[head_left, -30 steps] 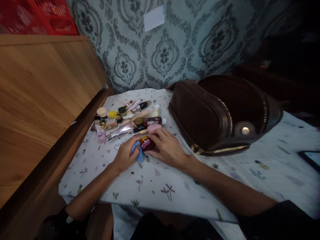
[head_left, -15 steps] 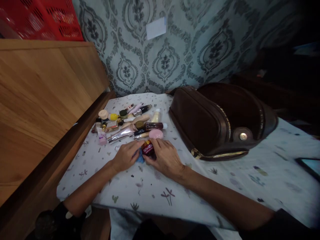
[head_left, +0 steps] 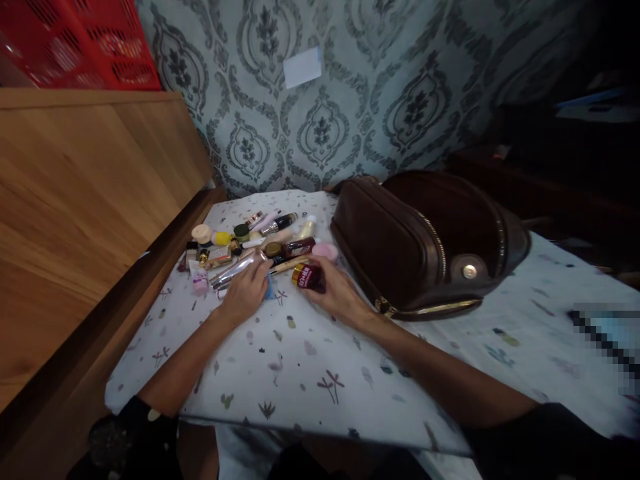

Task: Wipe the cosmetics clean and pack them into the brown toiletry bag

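Note:
My right hand (head_left: 336, 293) is closed around a small dark red bottle with a gold cap (head_left: 307, 275), held just above the patterned tablecloth (head_left: 300, 360). My left hand (head_left: 245, 291) lies beside it with its fingers curled over a small blue cloth (head_left: 269, 289). Its fingertips reach a silvery tube (head_left: 235, 271) at the near edge of a pile of cosmetics (head_left: 250, 243).
An open dark brown bag (head_left: 425, 240) with a gold zip lies to the right of the hands. A wooden panel (head_left: 85, 220) runs along the left of the table. A red crate (head_left: 75, 40) sits on top of it. Patterned wallpaper is behind.
My right hand has carried the red bottle to the right, away from the blue cloth. My left hand has slid forward towards the pile of cosmetics.

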The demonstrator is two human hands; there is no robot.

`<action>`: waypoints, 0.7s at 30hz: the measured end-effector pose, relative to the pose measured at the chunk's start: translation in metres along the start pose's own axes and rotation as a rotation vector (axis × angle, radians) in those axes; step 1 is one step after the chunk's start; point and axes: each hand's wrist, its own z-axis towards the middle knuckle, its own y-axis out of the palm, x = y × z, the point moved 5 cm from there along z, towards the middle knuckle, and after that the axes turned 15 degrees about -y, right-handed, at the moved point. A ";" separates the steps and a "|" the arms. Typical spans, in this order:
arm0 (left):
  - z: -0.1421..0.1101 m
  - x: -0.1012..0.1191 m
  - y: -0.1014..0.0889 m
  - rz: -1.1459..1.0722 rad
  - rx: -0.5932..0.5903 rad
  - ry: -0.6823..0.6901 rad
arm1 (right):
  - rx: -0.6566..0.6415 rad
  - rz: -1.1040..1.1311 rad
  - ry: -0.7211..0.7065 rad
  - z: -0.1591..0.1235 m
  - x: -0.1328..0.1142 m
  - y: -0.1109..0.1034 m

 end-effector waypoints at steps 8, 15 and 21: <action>0.003 0.050 -0.008 -0.449 -0.131 -0.008 | -0.142 0.282 -0.085 -0.001 -0.011 0.014; 0.014 0.020 0.015 -0.691 -0.195 -0.411 | -0.178 0.258 -0.190 -0.001 -0.016 0.008; 0.013 0.010 0.028 -0.657 -0.222 -0.440 | -0.157 0.247 -0.274 0.000 -0.018 0.007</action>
